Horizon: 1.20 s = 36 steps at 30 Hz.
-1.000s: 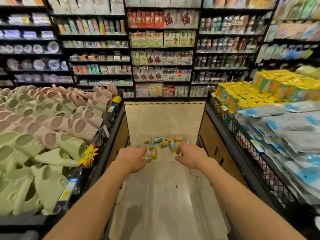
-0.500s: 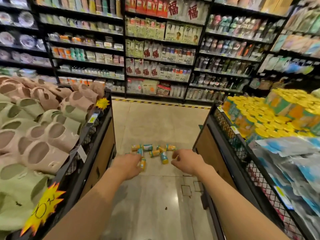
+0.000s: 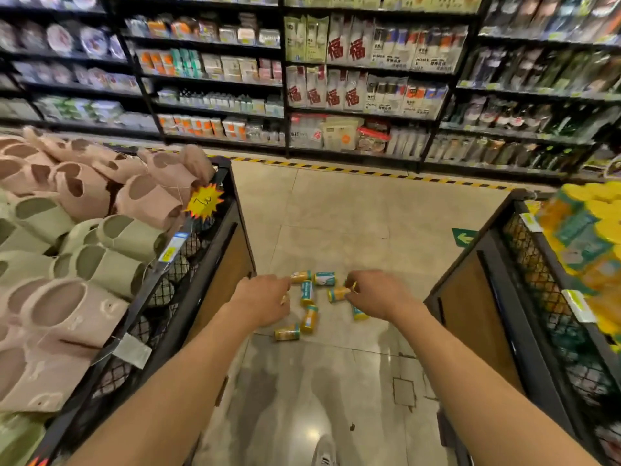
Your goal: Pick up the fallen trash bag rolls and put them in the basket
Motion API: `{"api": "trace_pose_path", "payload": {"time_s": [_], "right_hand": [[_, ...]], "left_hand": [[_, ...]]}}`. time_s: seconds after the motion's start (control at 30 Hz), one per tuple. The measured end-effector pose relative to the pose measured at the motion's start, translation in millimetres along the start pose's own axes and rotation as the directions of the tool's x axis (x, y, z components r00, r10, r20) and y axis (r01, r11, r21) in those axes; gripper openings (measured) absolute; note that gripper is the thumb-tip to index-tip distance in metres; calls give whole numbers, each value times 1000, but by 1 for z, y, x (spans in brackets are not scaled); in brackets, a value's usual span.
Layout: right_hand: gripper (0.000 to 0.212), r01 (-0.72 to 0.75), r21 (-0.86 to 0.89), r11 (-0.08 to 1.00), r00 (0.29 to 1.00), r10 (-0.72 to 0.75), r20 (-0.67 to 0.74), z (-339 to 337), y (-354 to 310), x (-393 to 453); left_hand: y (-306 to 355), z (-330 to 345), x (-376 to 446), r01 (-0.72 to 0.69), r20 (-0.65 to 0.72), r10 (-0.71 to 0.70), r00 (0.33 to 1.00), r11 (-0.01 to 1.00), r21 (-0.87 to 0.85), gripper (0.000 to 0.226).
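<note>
Reaching for fallen trash bag rolls (image 3: 307, 292) on floor; left hand (image 3: 263, 299) loosely curled, right hand (image 3: 374, 292) half-open, both empty. Should crouch, grab several together.

Large red character 福 printed on white packages (image 3: 342, 50) on the far shelves, upper and middle tiers. Green floor sign (image 3: 463, 237) at right bears a white left-pointing arrow. Handwriting on the yellow starburst price tag (image 3: 204, 201), left bin, illegible.

Closer to the scattered trash bag rolls (image 3: 312, 302) than a second ago; left hand (image 3: 263, 299) and right hand (image 3: 376, 294) now spread wider, flanking the cluster.
</note>
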State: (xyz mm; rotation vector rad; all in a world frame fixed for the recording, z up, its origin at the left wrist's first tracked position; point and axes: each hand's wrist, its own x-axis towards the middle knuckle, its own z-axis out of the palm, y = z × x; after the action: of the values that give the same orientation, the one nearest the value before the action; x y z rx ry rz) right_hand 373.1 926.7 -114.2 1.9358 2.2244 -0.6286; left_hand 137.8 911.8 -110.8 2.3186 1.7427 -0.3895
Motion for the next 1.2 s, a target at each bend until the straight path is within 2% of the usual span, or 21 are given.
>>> {"api": "trace_pose_path", "payload": {"time_s": [0.3, 0.47, 0.6, 0.77, 0.9, 1.0, 1.2], "right_hand": [[41, 141, -86, 986, 979, -126, 159, 19, 28, 148], [45, 234, -161, 959, 955, -196, 221, 33, 31, 238], [54, 345, -234, 909, 918, -276, 284, 73, 42, 321], [52, 476, -194, 858, 851, -394, 348, 185, 71, 427], [54, 565, -201, 801, 808, -486, 334, 311, 106, 495], [56, 604, -180, 776, 779, -528, 338, 410, 132, 539], [59, 757, -195, 624, 650, -685, 330, 585, 176, 614]], "left_hand": [[-44, 16, 131, 38, 114, -35, 993, 999, -28, 34], [-85, 56, 217, 13, 179, -7, 984, 999, -37, 37], [-109, 110, 300, -7, 210, 19, 978, 998, -60, 45], [-120, 228, 383, -1, 274, 35, 961, 992, -123, 50], [-124, 354, 435, 14, 284, 26, 959, 990, -139, 53], [-126, 457, 470, 34, 342, 24, 939, 986, -161, 55], [-117, 647, 516, -3, 441, 37, 897, 997, -77, 83]]}}
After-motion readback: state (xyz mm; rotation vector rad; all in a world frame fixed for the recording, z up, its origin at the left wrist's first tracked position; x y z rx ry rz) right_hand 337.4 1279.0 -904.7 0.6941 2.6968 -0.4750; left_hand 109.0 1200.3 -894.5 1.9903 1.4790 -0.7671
